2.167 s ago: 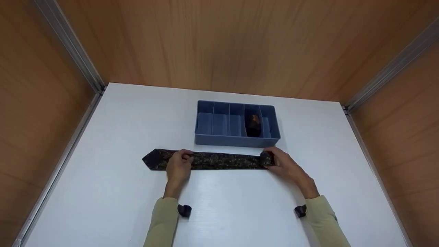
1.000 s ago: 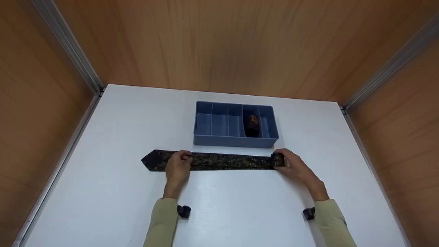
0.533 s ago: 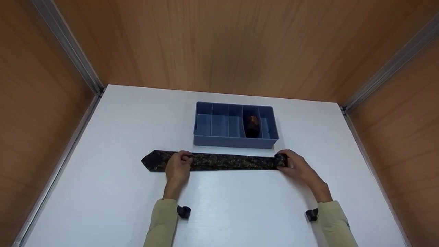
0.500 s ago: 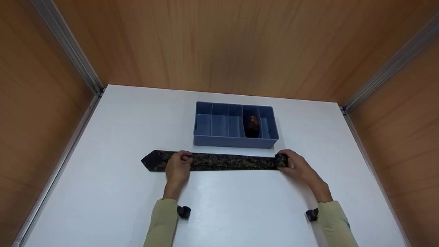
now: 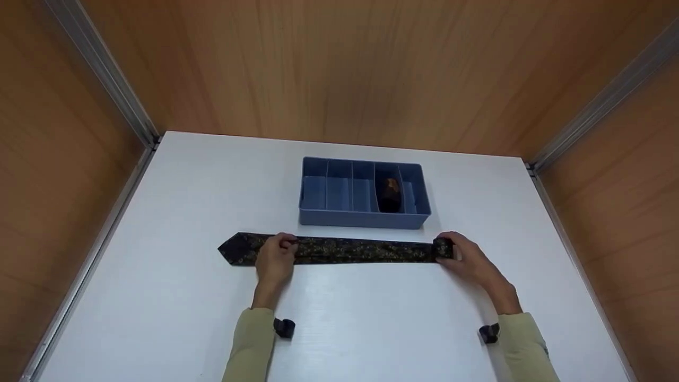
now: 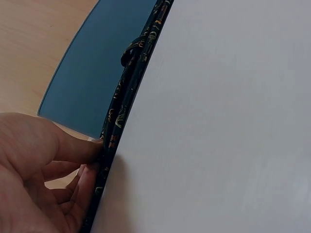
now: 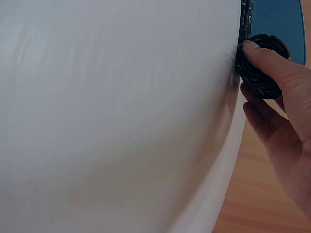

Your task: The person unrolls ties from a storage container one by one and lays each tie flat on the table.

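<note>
A dark necktie with a gold floral pattern (image 5: 360, 251) lies across the white table, its pointed wide end at the left. The far right end of it is wound into a roll (image 5: 442, 248). My right hand (image 5: 469, 260) grips that roll between thumb and fingers; in the right wrist view the coiled layers (image 7: 265, 90) show edge-on. Near the wide end, my left hand (image 5: 275, 260) pinches the tie. The left wrist view shows the thumb and fingers at the tie's edge, and a small patterned loop (image 6: 131, 51) standing up farther along it.
Just behind the tie stands a blue divided box (image 5: 366, 218). One compartment, second from the right, holds a dark brown-orange rolled thing (image 5: 391, 195). Wooden panels (image 5: 339, 74) close off the back and both sides of the table (image 5: 366, 323).
The right hand has moved to the right with the roll, and the flat stretch of tie has grown longer. The left hand and wide end have stayed in place.
</note>
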`<move>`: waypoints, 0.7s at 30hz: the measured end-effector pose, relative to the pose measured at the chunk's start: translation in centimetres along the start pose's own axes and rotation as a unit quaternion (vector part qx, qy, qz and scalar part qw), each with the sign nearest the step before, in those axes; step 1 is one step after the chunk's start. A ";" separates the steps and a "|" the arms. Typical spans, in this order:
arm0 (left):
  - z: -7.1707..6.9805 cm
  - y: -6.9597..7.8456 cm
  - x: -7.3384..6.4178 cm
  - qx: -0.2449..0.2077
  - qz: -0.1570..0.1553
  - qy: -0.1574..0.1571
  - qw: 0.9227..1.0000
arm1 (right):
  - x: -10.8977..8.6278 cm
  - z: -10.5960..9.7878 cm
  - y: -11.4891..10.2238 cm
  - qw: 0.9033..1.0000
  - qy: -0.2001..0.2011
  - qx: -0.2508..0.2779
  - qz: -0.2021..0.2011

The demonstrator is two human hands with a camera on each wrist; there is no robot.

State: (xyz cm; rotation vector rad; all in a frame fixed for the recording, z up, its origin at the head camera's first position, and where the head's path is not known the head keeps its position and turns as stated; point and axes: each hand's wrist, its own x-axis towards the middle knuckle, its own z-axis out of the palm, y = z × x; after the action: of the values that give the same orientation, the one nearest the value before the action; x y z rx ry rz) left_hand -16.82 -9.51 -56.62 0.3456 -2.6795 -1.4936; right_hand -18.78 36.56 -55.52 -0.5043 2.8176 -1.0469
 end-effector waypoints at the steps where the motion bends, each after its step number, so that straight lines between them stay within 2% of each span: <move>1: 0.0 0.0 0.0 -0.001 -0.002 -0.001 1.000 | 0.0 0.0 0.0 1.000 0.000 -0.002 0.000; 11: 0.0 0.0 -0.1 -0.008 -0.005 -0.001 1.000 | -0.4 -0.5 0.4 1.000 -0.001 -0.007 0.010; 17: -0.1 0.1 -0.2 -0.009 0.002 -0.002 1.000 | -0.9 -1.0 0.7 0.999 -0.004 -0.013 0.033; 21: -0.1 0.1 -0.2 -0.003 0.009 -0.002 1.000 | -1.1 -1.3 1.0 0.999 -0.005 -0.024 0.032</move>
State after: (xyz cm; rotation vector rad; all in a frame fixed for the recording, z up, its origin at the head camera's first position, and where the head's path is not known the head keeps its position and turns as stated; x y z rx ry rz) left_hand -16.65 -9.50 -56.46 0.3160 -2.6727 -1.4998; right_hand -18.27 38.43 -55.20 -0.4198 2.8371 -0.9642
